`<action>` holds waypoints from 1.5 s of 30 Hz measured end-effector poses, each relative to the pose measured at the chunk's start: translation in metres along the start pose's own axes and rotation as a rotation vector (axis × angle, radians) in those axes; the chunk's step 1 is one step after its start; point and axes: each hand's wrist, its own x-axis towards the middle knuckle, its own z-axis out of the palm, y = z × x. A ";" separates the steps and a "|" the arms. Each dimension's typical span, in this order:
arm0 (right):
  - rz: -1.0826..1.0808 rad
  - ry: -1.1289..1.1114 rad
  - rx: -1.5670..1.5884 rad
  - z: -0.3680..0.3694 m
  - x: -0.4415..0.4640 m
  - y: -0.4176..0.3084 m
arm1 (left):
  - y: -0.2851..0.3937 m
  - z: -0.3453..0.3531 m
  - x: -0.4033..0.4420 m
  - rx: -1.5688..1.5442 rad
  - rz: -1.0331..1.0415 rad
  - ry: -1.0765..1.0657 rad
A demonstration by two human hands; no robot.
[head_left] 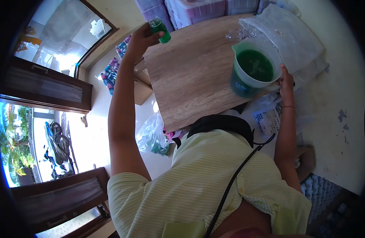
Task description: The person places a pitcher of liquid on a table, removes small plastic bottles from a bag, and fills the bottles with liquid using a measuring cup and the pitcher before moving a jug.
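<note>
My left hand (140, 43) is closed around a small clear bottle (160, 31) with green liquid in it. It holds the bottle out at the far left corner of the wooden table. On the right, my right hand (286, 82) grips the handle of a large translucent measuring jug (238, 75). Dark green liquid (254, 65) with some pale froth partly fills the jug. The jug is at the right side of the table; whether its base touches the tabletop, I cannot tell.
The wooden table (190, 71) lies in front of me. Purple-tinted plastic containers (200, 12) stand beyond it. White plastic sacks (293, 33) fill the right corner by the wall. A clear plastic bag (150, 135) and a cardboard box (142, 91) are on the left.
</note>
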 end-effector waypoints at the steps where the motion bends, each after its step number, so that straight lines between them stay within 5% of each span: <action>1: 0.014 0.004 0.010 -0.001 0.006 0.004 | -0.020 0.005 0.000 0.054 -0.019 0.014; 7: 0.035 -0.019 0.004 -0.007 0.016 0.008 | -0.156 0.045 -0.019 0.255 -0.114 0.212; 15: -0.003 0.018 -0.055 0.010 -0.005 -0.008 | -0.250 0.069 -0.015 0.393 -0.287 0.460; 19: 0.060 -0.029 -0.095 0.004 -0.002 -0.006 | -0.262 0.071 -0.004 0.369 -0.321 0.546; 23: -0.133 -0.042 -0.218 0.004 0.004 0.007 | -0.274 0.063 0.007 0.274 -0.327 0.559; 25: 0.058 -0.059 -0.130 0.006 -0.002 -0.011 | -0.273 0.067 0.010 0.226 -0.311 0.621; 27: -0.136 -0.141 -0.349 -0.021 0.009 0.019 | -0.263 0.083 0.007 0.180 -0.280 0.749; 30: -0.153 -0.142 -0.404 -0.015 0.007 0.008 | -0.250 0.123 0.008 0.579 -0.088 0.973; 33: -0.218 -0.057 -0.509 -0.025 0.007 0.027 | -0.210 0.191 0.056 0.047 -0.225 0.476; 35: -0.220 -0.042 -0.571 -0.033 0.008 0.029 | -0.189 0.238 0.106 -0.043 -0.384 0.204; 41: -0.015 -0.061 -0.443 -0.013 0.003 -0.011 | -0.174 0.324 0.227 -0.399 -0.979 0.009; 45: 0.153 -0.162 -0.290 -0.019 0.008 -0.009 | -0.174 0.333 0.249 0.153 -0.849 0.008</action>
